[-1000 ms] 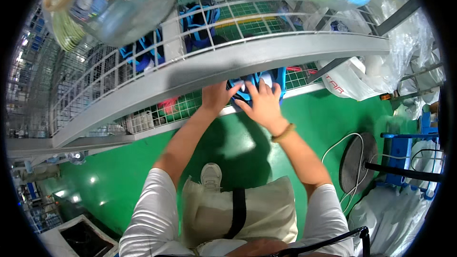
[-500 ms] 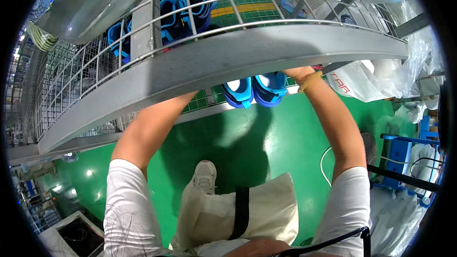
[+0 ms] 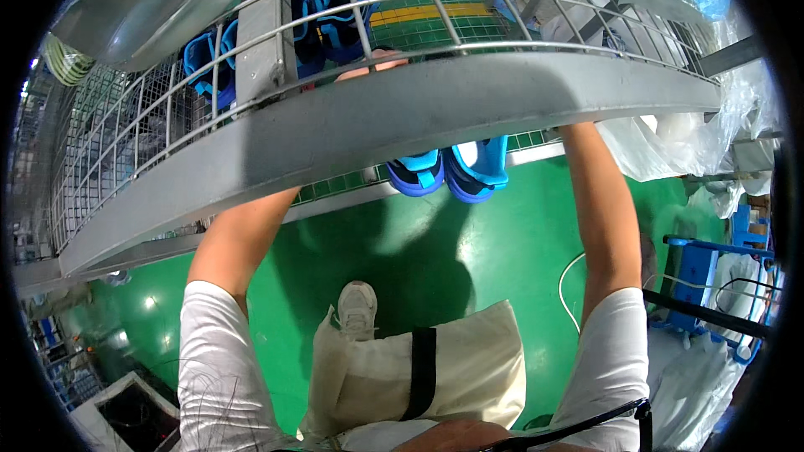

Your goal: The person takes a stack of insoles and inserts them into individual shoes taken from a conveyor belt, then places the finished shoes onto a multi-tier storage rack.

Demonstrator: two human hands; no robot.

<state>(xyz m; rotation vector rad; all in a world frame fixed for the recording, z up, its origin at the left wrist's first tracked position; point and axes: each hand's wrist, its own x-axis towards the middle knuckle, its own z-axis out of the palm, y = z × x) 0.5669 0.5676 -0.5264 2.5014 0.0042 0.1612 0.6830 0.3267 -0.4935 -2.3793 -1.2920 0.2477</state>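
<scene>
A pair of blue and black shoes, the left shoe (image 3: 415, 180) and the right shoe (image 3: 490, 172), stands with heels toward me on the shelf under the grey metal bar (image 3: 360, 121). Both my forearms reach beneath that bar. Part of my left hand (image 3: 368, 69) shows through the wire rail, close to more blue shoes (image 3: 342, 21); its fingertips are mostly covered, so its grip is unclear. The bar hides my right hand past the wrist, to the right of the pair.
Farther left, other blue shoes (image 3: 203, 63) stand behind the wire rail (image 3: 138, 130). Clear plastic bags (image 3: 159, 8) lie on top at the left; white plastic bags (image 3: 662, 146) hang at the right. A blue trolley (image 3: 699, 272) and a pale cable (image 3: 563, 289) are on the right.
My left hand has gone farther in and now shows behind the rail. My right hand has left the pair's side, moving right and behind the bar. The right shoe has shifted slightly toward me.
</scene>
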